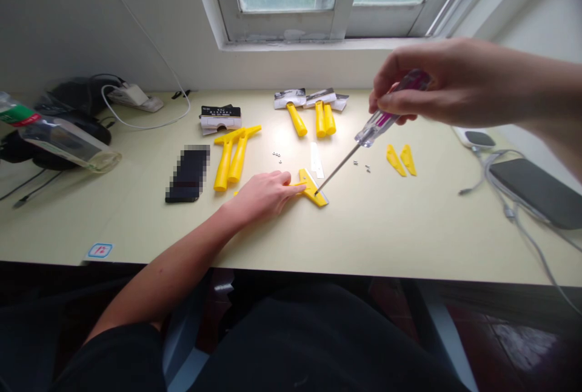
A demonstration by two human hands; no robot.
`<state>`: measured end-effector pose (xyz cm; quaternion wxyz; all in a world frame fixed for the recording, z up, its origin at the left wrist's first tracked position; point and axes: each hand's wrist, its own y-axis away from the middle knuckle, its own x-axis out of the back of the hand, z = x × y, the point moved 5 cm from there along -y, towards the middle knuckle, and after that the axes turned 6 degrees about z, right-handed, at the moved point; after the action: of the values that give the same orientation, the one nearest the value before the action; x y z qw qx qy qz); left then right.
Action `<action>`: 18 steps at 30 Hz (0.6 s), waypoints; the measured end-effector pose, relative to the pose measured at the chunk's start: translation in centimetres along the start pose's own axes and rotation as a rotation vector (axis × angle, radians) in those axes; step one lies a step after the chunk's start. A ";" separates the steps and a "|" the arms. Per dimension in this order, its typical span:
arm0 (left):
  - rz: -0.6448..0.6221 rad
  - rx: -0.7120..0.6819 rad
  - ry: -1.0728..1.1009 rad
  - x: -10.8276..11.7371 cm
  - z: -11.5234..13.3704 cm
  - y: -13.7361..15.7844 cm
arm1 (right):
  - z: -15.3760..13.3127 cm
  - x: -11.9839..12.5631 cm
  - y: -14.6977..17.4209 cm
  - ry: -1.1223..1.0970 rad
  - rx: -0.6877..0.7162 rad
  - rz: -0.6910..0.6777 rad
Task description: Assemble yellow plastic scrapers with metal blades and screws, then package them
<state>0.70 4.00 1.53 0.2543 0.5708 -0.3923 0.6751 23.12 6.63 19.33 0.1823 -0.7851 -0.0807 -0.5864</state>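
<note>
My right hand (409, 89) is wrapped round the clear and purple handle of a screwdriver (375, 127). The screwdriver slants down to the left, and its tip meets the head of a yellow scraper (311, 189) with a metal blade along its edge. With its fingers closed over the scraper's handle, my left hand (266, 194) presses it against the table. Just behind the scraper head lie thin white blades (317, 160). Small screws (356, 163) rest to the right of them, and tiny nuts (276, 154) to the left. Two yellow cover plates (401, 160) lie farther right.
Two yellow scraper handles (230, 159) lie left, near black packaging (220, 118) and a blurred dark phone-like slab (188, 174). Packaged scrapers (318, 110) sit at the back. A plastic bottle (68, 140) leans at left; a power bank (539, 192) with cables is at right.
</note>
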 end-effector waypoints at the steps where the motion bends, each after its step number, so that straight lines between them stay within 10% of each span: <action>1: -0.001 0.000 -0.001 0.0 0.0 0.0 | 0.1 0.0 0.0 0.006 -0.006 0.002; 18: 0.000 0.018 -0.002 -0.1 -0.1 0.1 | -1.7 0.4 -0.3 0.436 0.156 0.015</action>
<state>0.62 4.06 1.40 0.2486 0.5735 -0.3865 0.6781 21.67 6.24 20.21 0.2600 -0.6238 -0.0788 -0.7328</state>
